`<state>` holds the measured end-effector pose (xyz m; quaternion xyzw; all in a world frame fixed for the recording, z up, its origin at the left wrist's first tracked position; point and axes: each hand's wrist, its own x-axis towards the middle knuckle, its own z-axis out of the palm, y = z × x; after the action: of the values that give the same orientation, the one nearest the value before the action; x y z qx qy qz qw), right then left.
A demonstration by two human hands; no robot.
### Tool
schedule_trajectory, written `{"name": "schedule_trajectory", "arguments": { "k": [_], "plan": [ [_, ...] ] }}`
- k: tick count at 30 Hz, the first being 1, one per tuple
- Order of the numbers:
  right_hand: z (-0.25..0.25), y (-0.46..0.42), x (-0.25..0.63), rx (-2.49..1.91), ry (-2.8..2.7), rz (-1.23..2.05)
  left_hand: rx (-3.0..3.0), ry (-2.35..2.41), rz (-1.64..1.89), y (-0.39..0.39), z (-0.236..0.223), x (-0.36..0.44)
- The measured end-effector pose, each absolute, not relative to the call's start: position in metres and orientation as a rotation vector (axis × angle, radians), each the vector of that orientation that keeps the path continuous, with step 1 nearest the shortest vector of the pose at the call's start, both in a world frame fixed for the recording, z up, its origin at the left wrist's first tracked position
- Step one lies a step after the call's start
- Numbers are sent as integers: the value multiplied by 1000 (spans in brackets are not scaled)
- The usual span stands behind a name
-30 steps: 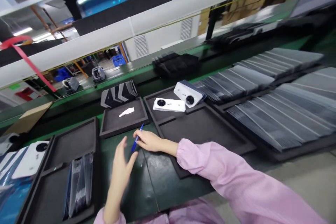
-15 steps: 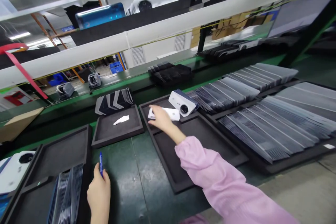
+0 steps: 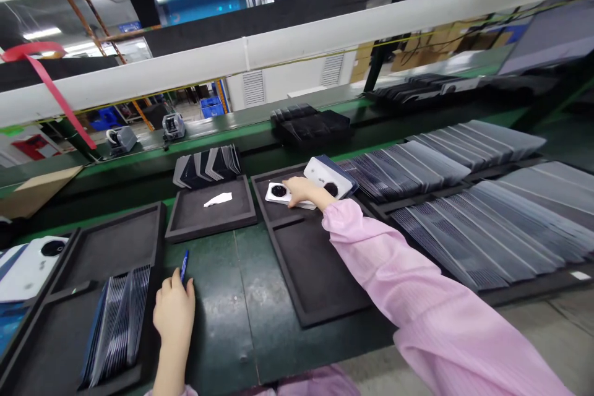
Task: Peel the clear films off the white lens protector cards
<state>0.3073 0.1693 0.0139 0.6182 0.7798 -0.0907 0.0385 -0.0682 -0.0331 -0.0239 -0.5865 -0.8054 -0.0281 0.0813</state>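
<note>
The white panel (image 3: pixel 275 192) lies in the dark foam tray (image 3: pixel 320 269), directly beneath my right grip (image 3: pixel 302 190); the fingers curl over its middle, though I cannot tell whether they pinch it. Another white panel (image 3: pixel 325 174) sits just beyond my wrist. Across the desk (image 3: pixel 227 303), my left grip (image 3: pixel 175 308) pinches a blue pen (image 3: pixel 184 265), pointing away from me.

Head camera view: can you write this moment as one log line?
left hand: holding blue pen | right hand: touching white panel | white panel: in dark tray
</note>
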Motion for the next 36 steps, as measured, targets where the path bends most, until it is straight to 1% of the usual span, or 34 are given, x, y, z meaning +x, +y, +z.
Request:
{"name": "schedule_trajectory", "arguments": {
  "k": [4,7,9,11,13,16,19,21,22,24,25,27,31,33,36],
  "plan": [
    [9,168,302,1901,2434,-303,-1781,-2402,-124,-33,-25,-68],
    [8,164,301,1974,2459,-381,-1829,-2420,-202,-33,-24,-69],
    [12,161,302,2050,2482,-471,-1850,-2426,-302,-34,-24,-71],
    [19,158,305,2145,2515,-600,-1854,-2413,-479,-35,-24,-73],
    [28,153,306,2229,2565,-791,-1885,-2360,-758,-34,-24,-72],
    [37,139,295,2218,2662,-1236,-2074,-2264,-1361,-28,-21,-58],
    [33,114,262,1959,2728,-1766,-2374,-2213,-2057,-11,-13,-29],
    [24,95,229,1712,2730,-2048,-2501,-2152,-2435,4,-7,-9],
    [19,85,212,1591,2721,-2156,-2546,-2115,-2575,12,-3,-1],
    [7,69,181,1390,2717,-2311,-2574,-2013,-2734,23,0,9],
    [1,62,169,1307,2722,-2362,-2562,-1939,-2754,27,0,11],
    [-12,54,152,1201,2739,-2440,-2552,-1774,-2665,30,-4,8],
    [-38,50,149,1045,2908,-2514,-2770,-1296,-2220,26,-16,-6],
    [-46,51,155,999,3004,-2413,-2887,-1107,-2030,25,-20,-10],
    [-51,50,160,987,3039,-2200,-2991,-1047,-1827,24,-23,-9]
  ]
}}
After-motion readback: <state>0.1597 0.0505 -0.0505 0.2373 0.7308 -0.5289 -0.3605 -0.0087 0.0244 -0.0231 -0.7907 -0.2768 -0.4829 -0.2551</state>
